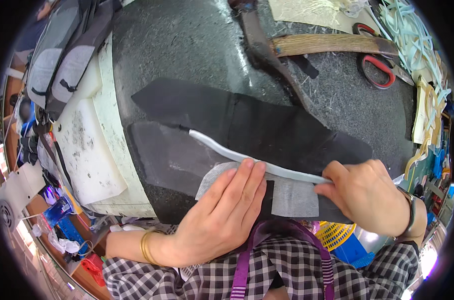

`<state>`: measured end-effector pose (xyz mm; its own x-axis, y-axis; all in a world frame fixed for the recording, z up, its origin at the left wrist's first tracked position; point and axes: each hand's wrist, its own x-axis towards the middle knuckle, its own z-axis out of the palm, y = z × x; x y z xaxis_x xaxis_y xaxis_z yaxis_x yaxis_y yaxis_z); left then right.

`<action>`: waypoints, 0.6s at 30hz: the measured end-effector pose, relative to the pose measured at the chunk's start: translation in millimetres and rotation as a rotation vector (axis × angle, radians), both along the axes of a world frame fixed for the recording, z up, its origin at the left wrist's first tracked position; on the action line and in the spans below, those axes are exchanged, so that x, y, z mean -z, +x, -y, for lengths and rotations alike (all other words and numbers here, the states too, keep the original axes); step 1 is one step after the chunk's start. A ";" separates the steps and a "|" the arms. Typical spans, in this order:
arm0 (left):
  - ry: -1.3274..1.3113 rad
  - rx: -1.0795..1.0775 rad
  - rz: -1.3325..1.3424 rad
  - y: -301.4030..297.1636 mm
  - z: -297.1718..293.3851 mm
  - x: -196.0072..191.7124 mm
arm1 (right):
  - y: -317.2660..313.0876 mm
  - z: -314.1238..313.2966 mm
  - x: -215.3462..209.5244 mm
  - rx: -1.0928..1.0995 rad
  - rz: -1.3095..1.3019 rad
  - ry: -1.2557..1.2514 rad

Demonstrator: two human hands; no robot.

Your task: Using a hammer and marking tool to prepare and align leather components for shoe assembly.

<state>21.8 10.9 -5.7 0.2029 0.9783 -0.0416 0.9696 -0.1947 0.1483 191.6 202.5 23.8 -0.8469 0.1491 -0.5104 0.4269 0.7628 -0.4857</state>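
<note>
A long black sheet piece (272, 130) with angled ends lies across the dark work surface in front of me. A narrow pale strip (222, 149) runs along its near edge, curving from the left down to the right. My left hand (219, 215) lies flat, fingers together and stretched out, with the fingertips pressing on the strip's middle. At the strip's right end, my right hand (374, 195) pinches it between thumb and forefinger. Under and beside my left hand are a dark grey piece (167, 155) and light grey fabric patches (295, 200).
A hammer with a wooden handle (332, 45) lies at the far side, near red-and-black scissors (379, 72). Pale strips (412, 40) are heaped at the far right. Stacked dark pieces (74, 70) and a white block (89, 150) sit on the left.
</note>
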 end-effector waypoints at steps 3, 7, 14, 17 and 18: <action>0.018 -0.026 -0.016 16.4 0.5 6.5 | 6.1 -1.3 14.4 0.015 -0.060 -0.009; 0.020 -0.088 0.073 31.3 -6.7 3.5 | 21.7 -0.6 14.0 -0.028 -0.291 -0.098; -0.089 -0.107 0.192 41.1 -6.2 9.8 | 41.6 4.4 11.9 0.144 -0.188 0.168; -0.046 -0.112 0.172 50.0 -9.8 5.0 | 48.4 7.9 20.5 0.220 -0.214 0.125; -0.048 -0.107 0.075 53.3 -9.1 3.7 | 51.0 8.2 22.7 0.258 -0.241 0.099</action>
